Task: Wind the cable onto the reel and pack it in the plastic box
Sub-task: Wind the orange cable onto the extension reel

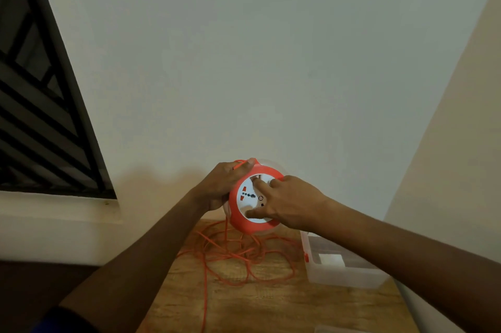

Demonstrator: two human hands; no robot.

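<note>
The round orange plastic cable reel with a white socket face (250, 201) is held up in the air above the wooden worktop (271, 305), in front of the pale wall (244, 61). Its white face is turned toward the camera. The left hand (227, 183) grips the reel from the left side; its fingers are curled around the orange rim, and a short piece of the thin orange cable (235, 256) passes under the thumb at the top. The right hand (290, 203) rests on the white face, with its fingers (260, 184) spread a little apart and bent, the tips pressing into the recesses of the face, the thumb low and the other fingers high.

Most of the cable lies in loose, tangled loops on the worktop just below the reel, and one strand runs toward the near edge. To the right of the loops stands the clear plastic box with an orange latch (339, 273), open, with a small white object inside. A dark window grille (40, 115) is at the far left
</note>
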